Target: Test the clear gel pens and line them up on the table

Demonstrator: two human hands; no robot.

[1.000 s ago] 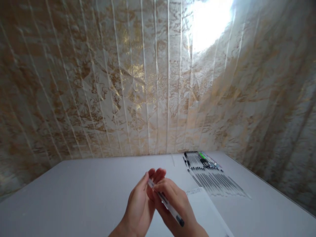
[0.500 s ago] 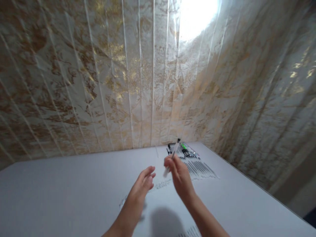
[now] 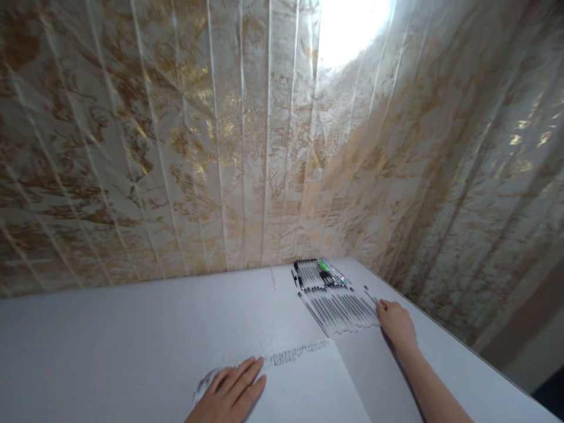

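My left hand (image 3: 233, 390) lies on the white paper sheet (image 3: 308, 388) with its fingers stretched out and nothing held. Dark marks or small items form a band along the sheet's far edge; they are too blurred to make out. Out to the right, my right hand (image 3: 396, 326) has its fingers closed on the near end of a slim pen (image 3: 371, 295) with a dark tip. That pen rests low at the table surface, at the right end of a row of similar slim pens (image 3: 346, 311) lying side by side.
Behind the row lie more black pens (image 3: 311, 273), a green marker (image 3: 324, 265) and several coloured pens (image 3: 337, 271). A thin pale stick (image 3: 274, 278) lies by the wall. Gold-patterned covering (image 3: 238, 176) hangs behind the white table (image 3: 110, 346).
My right hand has carried the pen from in front of me to the right, down to the row's end. My left hand has dropped flat onto the paper.
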